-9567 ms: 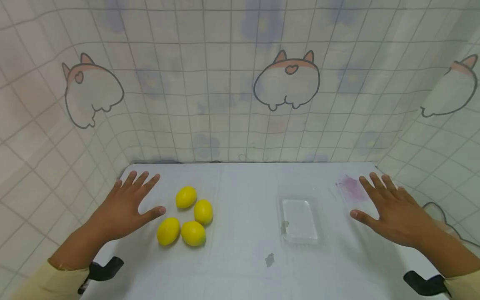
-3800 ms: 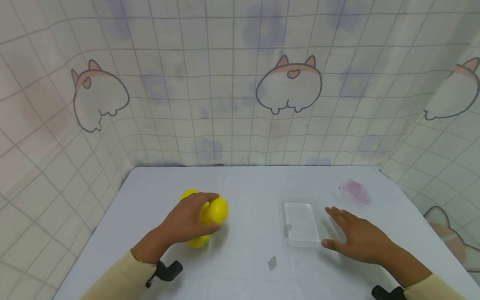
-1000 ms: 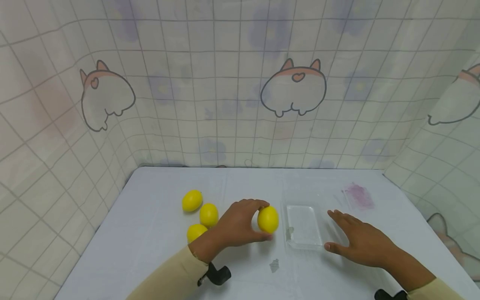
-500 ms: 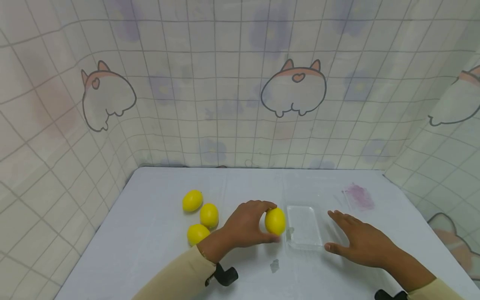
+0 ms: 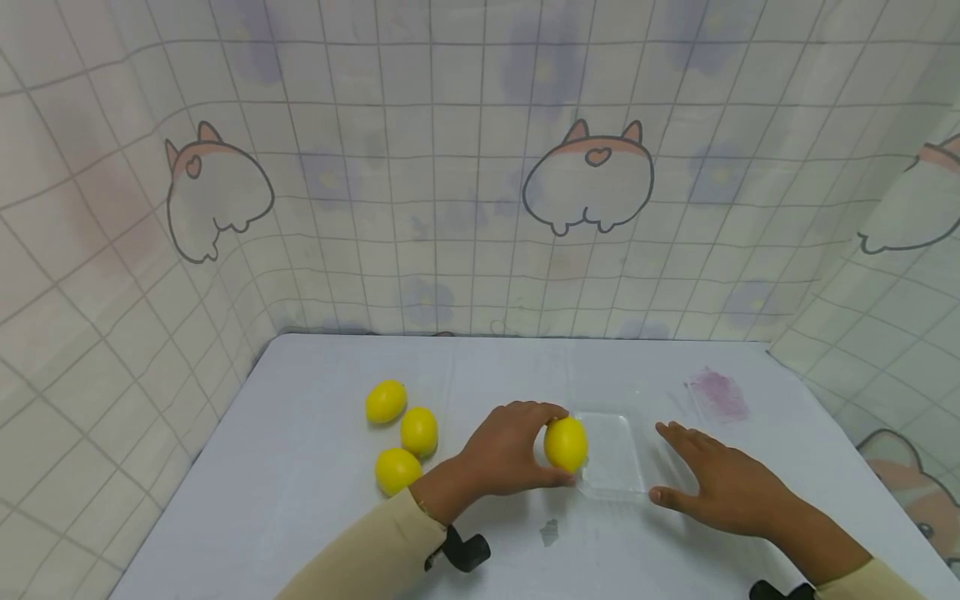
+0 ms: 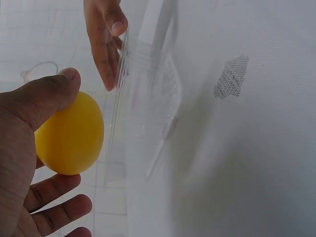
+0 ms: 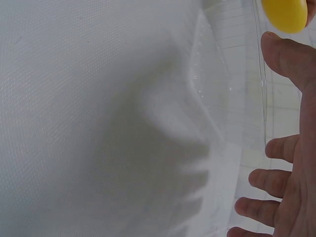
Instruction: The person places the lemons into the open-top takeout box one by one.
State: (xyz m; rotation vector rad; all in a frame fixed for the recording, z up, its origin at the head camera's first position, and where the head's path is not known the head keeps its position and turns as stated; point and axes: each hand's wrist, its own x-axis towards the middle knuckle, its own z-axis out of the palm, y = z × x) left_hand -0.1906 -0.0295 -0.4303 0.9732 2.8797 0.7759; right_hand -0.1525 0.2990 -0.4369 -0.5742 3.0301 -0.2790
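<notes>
My left hand [image 5: 513, 450] holds a yellow lemon [image 5: 566, 444] between thumb and fingers, raised at the left rim of a clear plastic container [image 5: 615, 458]. In the left wrist view the lemon [image 6: 74, 136] sits under the thumb, a little short of the container's rim [image 6: 117, 98]. On the container's other side is my right hand [image 5: 720, 483], its fingers straight and spread, with nothing in it. The right wrist view shows its thumb and fingertips close along the container's rim [image 7: 261, 74].
Several more lemons [image 5: 418, 432] lie grouped on the white table [image 5: 300, 483], left of my left forearm. A grey patch [image 5: 550, 532] marks the cloth in front of the container, and a pink stain [image 5: 718, 393] is at the back right. A patterned curtain [image 5: 450, 208] surrounds the table.
My left hand has picked a lemon from the group at left and carried it right to the container's edge. Earlier my right hand moved in beside the container; lately it stays still.
</notes>
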